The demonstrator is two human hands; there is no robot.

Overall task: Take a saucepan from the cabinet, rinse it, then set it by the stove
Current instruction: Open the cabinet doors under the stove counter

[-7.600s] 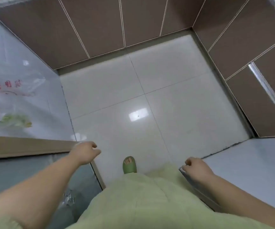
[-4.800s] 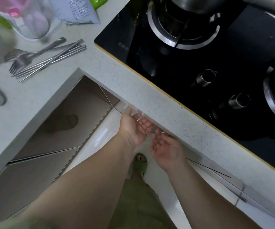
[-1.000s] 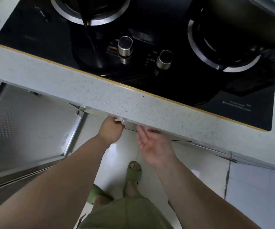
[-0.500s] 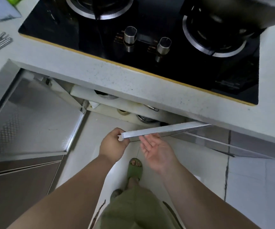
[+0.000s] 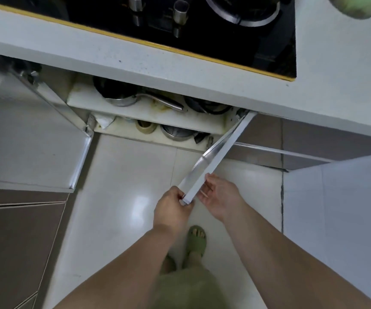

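cabinet mouth open between both doors (image 5: pixel 215 157); saucepan (image 5: pixel 122 97) handle juts forward.

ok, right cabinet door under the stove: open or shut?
Open. The right cabinet door is swung out edge-on, left hand gripping its corner; shelves and saucepan are exposed.

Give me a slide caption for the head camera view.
Both hands swing the right cabinet door open, revealing a saucepan.

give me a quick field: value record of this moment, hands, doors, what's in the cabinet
left hand: gripping the free end of the right cabinet door
right hand: open, fingers against the same door
left cabinet door: swung wide open
upper shelf: saucepan with long metal handle, another dark pan
lower shelf: metal pot, tape roll
stove: on the counter above
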